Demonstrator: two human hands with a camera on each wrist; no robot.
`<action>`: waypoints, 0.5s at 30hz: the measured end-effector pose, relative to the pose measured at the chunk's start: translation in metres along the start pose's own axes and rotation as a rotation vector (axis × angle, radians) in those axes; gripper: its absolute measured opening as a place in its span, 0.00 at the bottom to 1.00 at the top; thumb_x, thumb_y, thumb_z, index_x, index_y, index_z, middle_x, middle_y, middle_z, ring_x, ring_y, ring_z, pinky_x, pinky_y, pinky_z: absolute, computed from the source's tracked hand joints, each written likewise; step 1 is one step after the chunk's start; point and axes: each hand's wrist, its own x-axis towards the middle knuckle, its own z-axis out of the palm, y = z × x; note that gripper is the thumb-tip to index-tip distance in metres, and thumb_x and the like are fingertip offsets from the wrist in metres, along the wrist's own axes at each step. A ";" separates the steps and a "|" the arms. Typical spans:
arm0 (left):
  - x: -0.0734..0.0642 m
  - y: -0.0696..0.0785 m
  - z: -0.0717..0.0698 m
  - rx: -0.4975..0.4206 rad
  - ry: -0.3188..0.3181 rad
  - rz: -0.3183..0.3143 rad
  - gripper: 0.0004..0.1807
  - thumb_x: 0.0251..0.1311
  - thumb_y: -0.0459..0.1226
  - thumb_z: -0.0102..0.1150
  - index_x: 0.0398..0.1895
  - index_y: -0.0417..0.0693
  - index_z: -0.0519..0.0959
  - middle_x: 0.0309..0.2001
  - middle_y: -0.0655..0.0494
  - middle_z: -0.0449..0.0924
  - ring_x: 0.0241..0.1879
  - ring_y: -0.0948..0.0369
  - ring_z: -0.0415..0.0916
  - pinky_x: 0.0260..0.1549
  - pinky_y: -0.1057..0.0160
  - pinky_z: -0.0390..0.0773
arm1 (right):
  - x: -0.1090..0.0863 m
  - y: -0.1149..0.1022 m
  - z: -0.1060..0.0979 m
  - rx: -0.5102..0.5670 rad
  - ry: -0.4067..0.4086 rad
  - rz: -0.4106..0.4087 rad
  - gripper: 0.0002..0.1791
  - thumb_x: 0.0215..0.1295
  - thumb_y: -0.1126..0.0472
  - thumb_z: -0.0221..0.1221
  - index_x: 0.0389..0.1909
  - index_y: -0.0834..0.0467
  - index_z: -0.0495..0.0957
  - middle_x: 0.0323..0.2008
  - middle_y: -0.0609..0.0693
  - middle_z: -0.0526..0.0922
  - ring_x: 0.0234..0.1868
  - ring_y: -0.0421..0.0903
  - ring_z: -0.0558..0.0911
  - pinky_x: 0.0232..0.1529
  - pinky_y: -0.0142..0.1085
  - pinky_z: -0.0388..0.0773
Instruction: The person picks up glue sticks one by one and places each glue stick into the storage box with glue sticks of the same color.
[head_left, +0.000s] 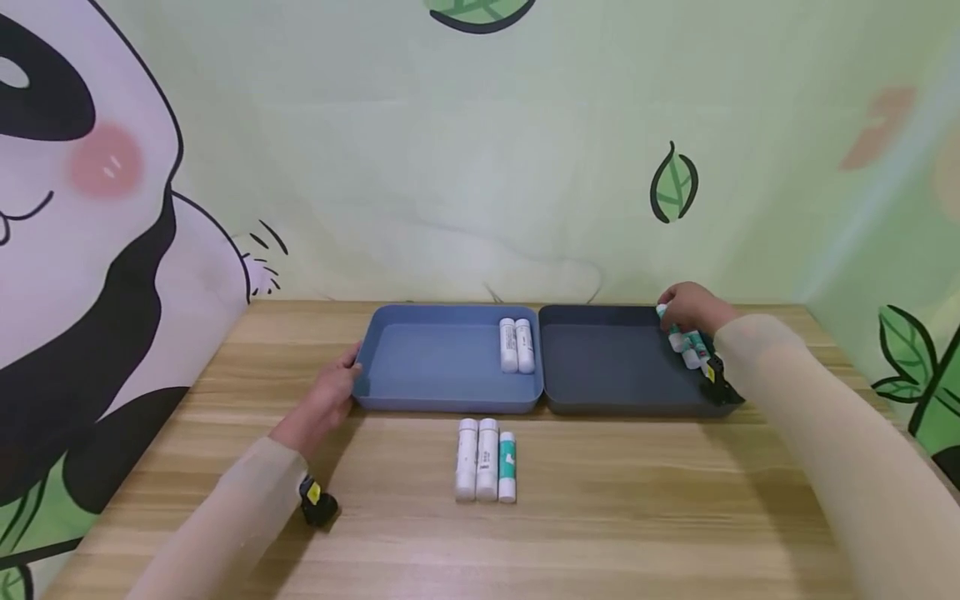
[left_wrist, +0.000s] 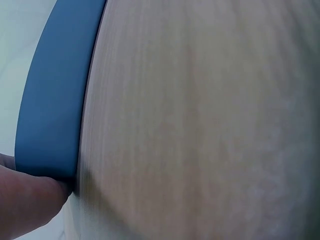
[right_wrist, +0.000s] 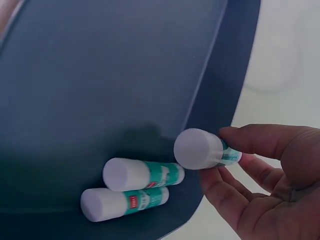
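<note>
My left hand (head_left: pixel 330 387) holds the left side of the blue tray (head_left: pixel 442 406); in the left wrist view its thumb (left_wrist: pixel 30 200) lies at the tray's lower corner. At the far right corner of the dark grey tray (head_left: pixel 630 408), my right hand (head_left: pixel 696 308) pinches a glue stick (right_wrist: pixel 197 149) with a white cap and teal label between thumb and fingers. Just beside it, two similar glue sticks (right_wrist: pixel 142 174) lie side by side in the dark tray. Two white tubes (head_left: pixel 516 346) lie against the right wall inside the blue tray.
On the wooden table (head_left: pixel 630 517), in front of the trays, two larger white tubes (head_left: pixel 477 460) and a teal-labelled glue stick (head_left: pixel 507 468) lie in a row. Both trays stand side by side near the back edge, before a printed wall cloth (head_left: pixel 360 167).
</note>
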 end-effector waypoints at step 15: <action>0.003 0.000 0.000 0.020 0.007 -0.008 0.31 0.80 0.30 0.23 0.83 0.45 0.35 0.84 0.45 0.26 0.84 0.48 0.25 0.83 0.50 0.32 | 0.005 0.012 0.013 -0.217 0.035 -0.016 0.28 0.62 0.73 0.55 0.63 0.80 0.66 0.60 0.77 0.71 0.26 0.45 0.72 0.29 0.33 0.74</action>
